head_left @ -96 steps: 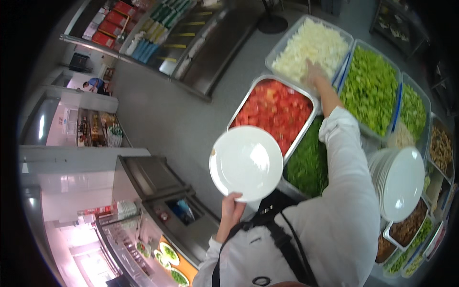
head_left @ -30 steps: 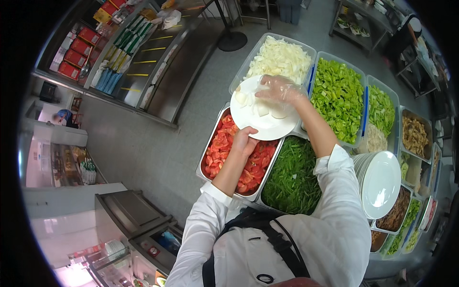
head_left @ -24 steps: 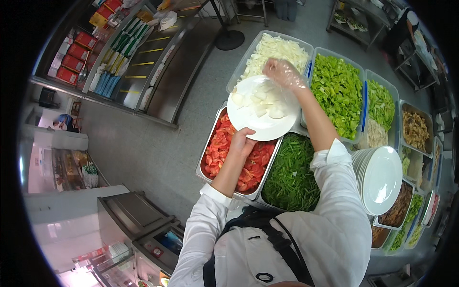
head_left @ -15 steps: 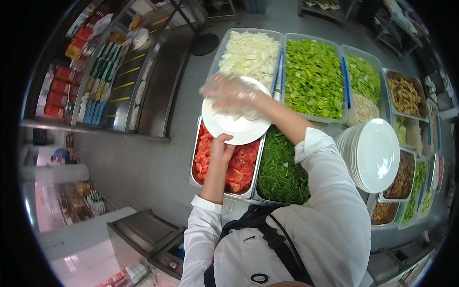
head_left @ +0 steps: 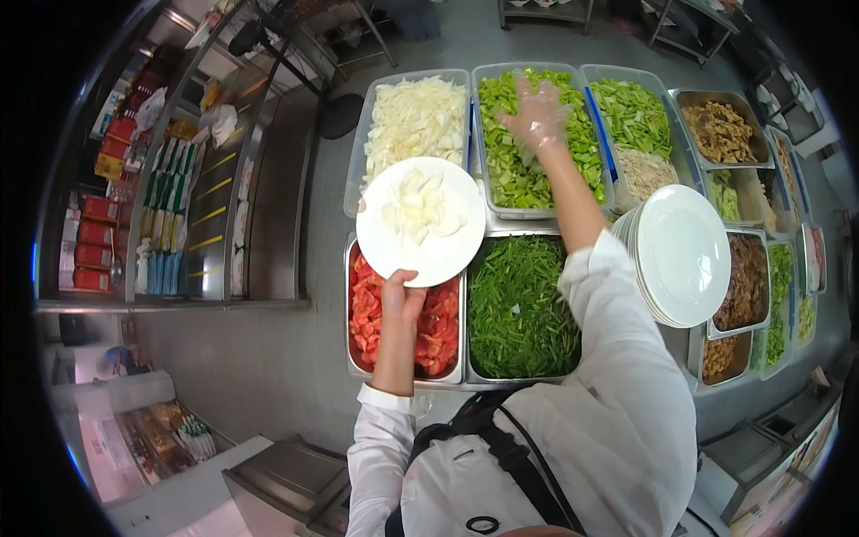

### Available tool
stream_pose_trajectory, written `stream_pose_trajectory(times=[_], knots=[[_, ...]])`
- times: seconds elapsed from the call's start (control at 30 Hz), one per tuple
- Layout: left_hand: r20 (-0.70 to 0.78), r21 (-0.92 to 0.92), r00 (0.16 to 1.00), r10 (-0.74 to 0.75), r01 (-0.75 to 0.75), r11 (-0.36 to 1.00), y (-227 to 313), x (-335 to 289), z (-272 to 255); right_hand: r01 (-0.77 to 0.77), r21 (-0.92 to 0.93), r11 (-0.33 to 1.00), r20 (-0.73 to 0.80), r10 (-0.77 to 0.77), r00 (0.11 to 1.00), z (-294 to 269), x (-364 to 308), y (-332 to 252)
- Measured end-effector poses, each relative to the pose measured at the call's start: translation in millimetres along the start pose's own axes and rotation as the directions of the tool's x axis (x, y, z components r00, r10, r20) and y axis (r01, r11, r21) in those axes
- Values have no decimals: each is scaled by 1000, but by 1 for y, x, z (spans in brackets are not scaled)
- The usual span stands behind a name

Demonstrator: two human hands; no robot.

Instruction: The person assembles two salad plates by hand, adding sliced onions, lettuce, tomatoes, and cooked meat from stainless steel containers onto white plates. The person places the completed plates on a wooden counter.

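Observation:
My left hand (head_left: 403,300) grips the near rim of a round white plate (head_left: 380,246), thumb on top. A small heap of cut white onion (head_left: 419,206) lies on it. The plate is held over the near edge of a clear tub of chopped onion (head_left: 416,112) and a steel pan of cut tomatoes (head_left: 438,336). My right hand (head_left: 540,116), in a clear plastic glove, has its fingers spread over a tub of chopped light-green vegetable (head_left: 501,170), which looks like green pepper. Its fingertips reach the pieces; I see nothing held in it.
Chopped dark green stalks (head_left: 519,304) fill a pan beside the tomatoes. To the right stands a stack of white plates (head_left: 684,255). Further tubs and pans of cut food (head_left: 720,130) lie beyond it. A steel rack (head_left: 277,215) with packages stands at the left.
My right hand has moved off the plate, right and away to the green vegetable tub. Onion pieces now show uncovered on the plate, still in my left hand. The view has shifted somewhat.

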State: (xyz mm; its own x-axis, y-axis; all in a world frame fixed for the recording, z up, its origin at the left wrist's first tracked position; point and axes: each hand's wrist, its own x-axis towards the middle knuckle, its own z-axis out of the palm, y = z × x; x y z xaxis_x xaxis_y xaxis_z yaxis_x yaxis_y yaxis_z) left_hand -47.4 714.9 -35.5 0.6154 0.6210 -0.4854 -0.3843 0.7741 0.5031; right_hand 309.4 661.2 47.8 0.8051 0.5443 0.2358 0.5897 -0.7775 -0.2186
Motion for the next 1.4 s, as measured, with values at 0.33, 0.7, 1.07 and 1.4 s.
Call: stream_pose_trajectory(times=[0.33, 0.7, 1.07, 1.4], knots=[[54, 34, 995, -84, 82, 996, -14, 14, 12, 2, -57, 998, 581, 31, 813, 29, 40, 53], [48, 11, 992, -116, 116, 993, -34, 28, 46, -86, -67, 994, 379, 105, 920, 56, 25, 62], [103, 57, 984, -146, 141, 988, -47, 39, 65, 42, 395, 917, -171, 28, 985, -16, -8, 25], [136, 138, 976, -171, 152, 979, -62, 37, 75, 327, 148, 934, 282, -356, 891, -40, -106, -54]])
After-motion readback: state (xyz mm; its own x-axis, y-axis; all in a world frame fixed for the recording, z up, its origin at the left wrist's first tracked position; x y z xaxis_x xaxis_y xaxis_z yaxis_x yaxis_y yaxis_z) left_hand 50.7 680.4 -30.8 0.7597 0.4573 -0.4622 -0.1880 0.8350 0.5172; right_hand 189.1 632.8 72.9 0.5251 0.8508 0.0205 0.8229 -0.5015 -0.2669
